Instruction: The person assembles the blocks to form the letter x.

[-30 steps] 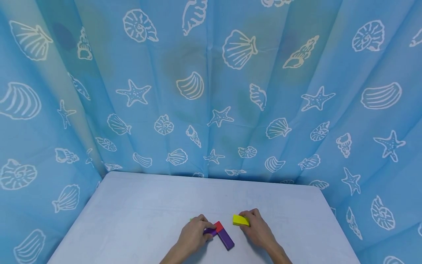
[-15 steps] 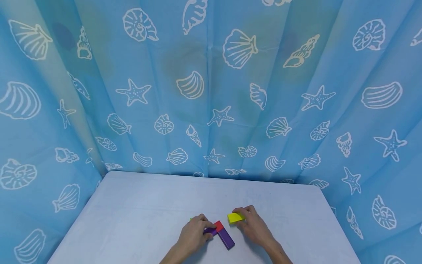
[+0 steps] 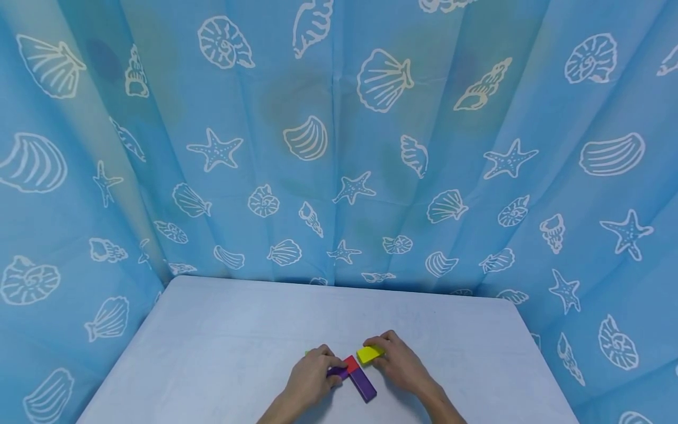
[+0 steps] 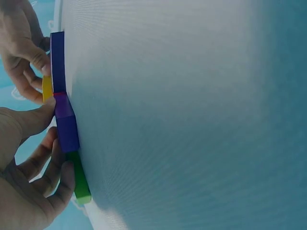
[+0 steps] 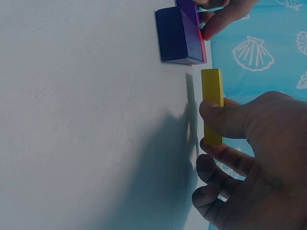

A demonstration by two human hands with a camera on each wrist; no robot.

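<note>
In the head view, my left hand (image 3: 309, 380) grips a purple block (image 3: 336, 371) between thumb and fingers. A red block (image 3: 351, 364) adjoins its right end, and another purple block (image 3: 363, 386) extends from the red one towards the front. Beyond the left fingers lies a green block (image 4: 80, 179), plainest in the left wrist view. My right hand (image 3: 399, 360) pinches a yellow block (image 3: 369, 354) by its right part. That block is just right of the red one, with a small gap between them. In the right wrist view the yellow block (image 5: 211, 86) appears raised off the table.
All the blocks are on or above a white-covered table (image 3: 238, 330), near its front middle. A blue curtain (image 3: 339, 147) printed with white shells and starfish surrounds the table's back and sides.
My right hand has carried the yellow block leftwards, closer to the red block, and turned it a little. The left hand and the other blocks have stayed put.
</note>
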